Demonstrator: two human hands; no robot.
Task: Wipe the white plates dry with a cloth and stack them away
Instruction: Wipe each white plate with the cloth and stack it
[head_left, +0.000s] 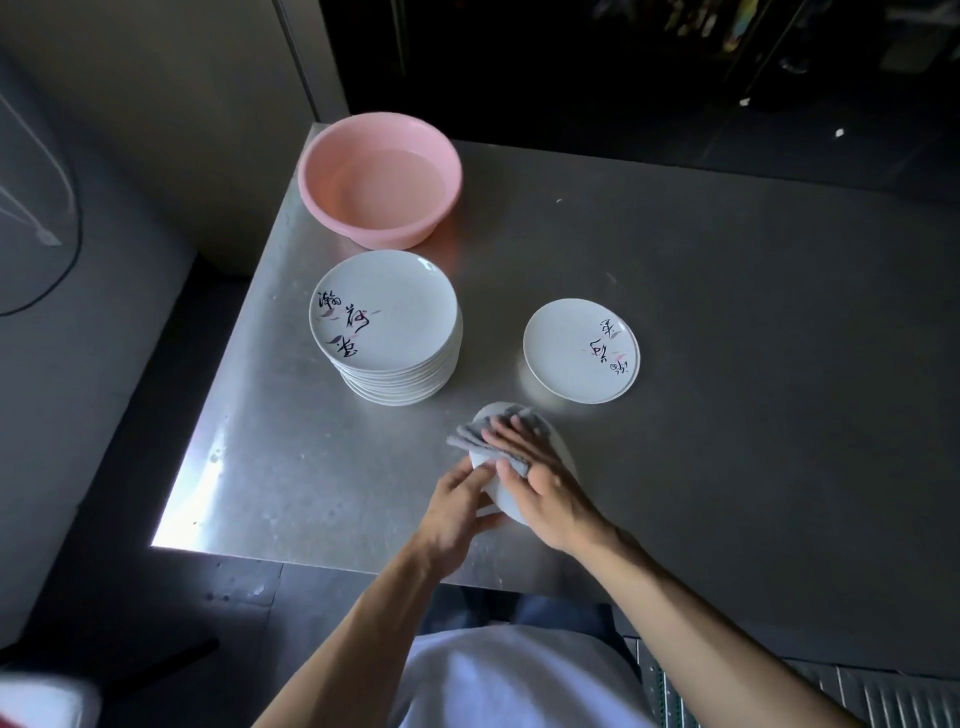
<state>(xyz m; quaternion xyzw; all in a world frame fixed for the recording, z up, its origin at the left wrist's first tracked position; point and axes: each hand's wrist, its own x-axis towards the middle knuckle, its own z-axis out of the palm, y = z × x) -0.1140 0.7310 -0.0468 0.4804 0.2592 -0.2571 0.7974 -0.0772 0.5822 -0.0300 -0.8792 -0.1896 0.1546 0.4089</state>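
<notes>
A white plate (505, 496) is held tilted just above the steel table near its front edge. My left hand (457, 512) grips its lower left rim. My right hand (540, 480) presses a folded grey cloth (475, 435) flat against the plate's face, fingers stretched over it. Much of this plate is hidden by the cloth and my hands. A tall stack of white plates (387, 325) with black brush lettering stands left of centre. One single white plate (579, 356) with lettering lies flat to the right of the stack.
A pink plastic basin (379, 179) holding water stands at the table's back left corner. The steel table (727, 364) ends at a bright left edge and a front edge close to my body. Dark shelving lies beyond.
</notes>
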